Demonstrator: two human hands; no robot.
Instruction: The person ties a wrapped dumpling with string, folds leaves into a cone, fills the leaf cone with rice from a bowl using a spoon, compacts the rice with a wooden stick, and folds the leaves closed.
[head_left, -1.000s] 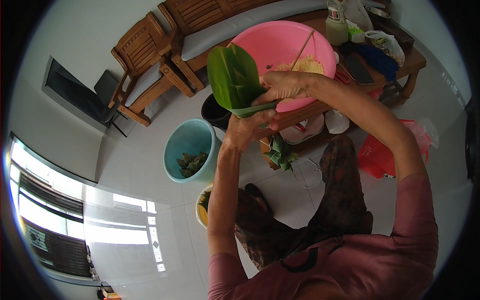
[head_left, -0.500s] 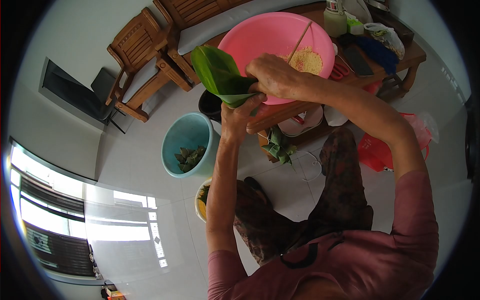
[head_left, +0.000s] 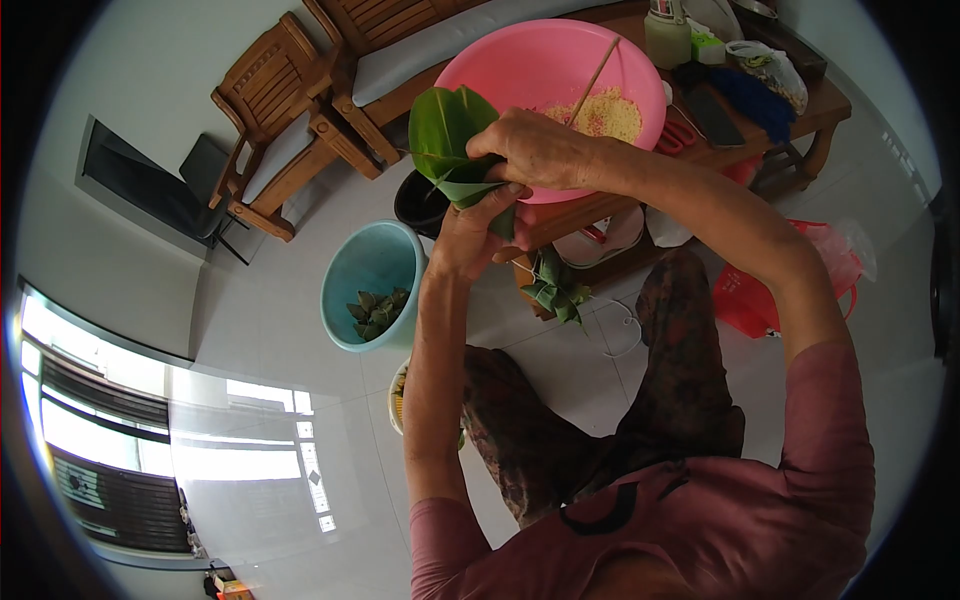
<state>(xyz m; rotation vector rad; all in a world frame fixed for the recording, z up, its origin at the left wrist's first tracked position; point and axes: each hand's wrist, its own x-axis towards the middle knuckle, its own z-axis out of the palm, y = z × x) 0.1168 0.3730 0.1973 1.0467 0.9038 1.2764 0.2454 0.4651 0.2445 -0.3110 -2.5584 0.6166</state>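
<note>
Near the upper middle of the frame, you are holding a broad, glossy, folded green leaf (head_left: 437,122) over the near-left side of a wide, round, pink plastic basin (head_left: 505,62). Your left hand (head_left: 478,225) is closing around the leaf's lower part, with the thumb lying along the near side and part of the leaf hanging below it. Your right hand (head_left: 540,150) is reaching across from the right and bending its fingers into the leaf's opening; the fingertips are hiding there, so you cannot tell whether they are pinching anything. In the basin, a thin, pale wooden stick (head_left: 596,78) is leaning among loose yellow grains (head_left: 612,117). The basin is resting on a low brown wooden table (head_left: 826,108), where a pair of red-handled scissors (head_left: 676,138) is lying beside a flat, dark, rectangular phone (head_left: 712,120). Left of centre, a round, light-blue plastic tub (head_left: 372,255) is holding several pointed, dark-green leaf-wrapped bundles (head_left: 378,314). Near the centre, a cluster of green leaf-wrapped parcels (head_left: 553,290) is hanging beside the table, with white string (head_left: 628,335) trailing nearby.
</note>
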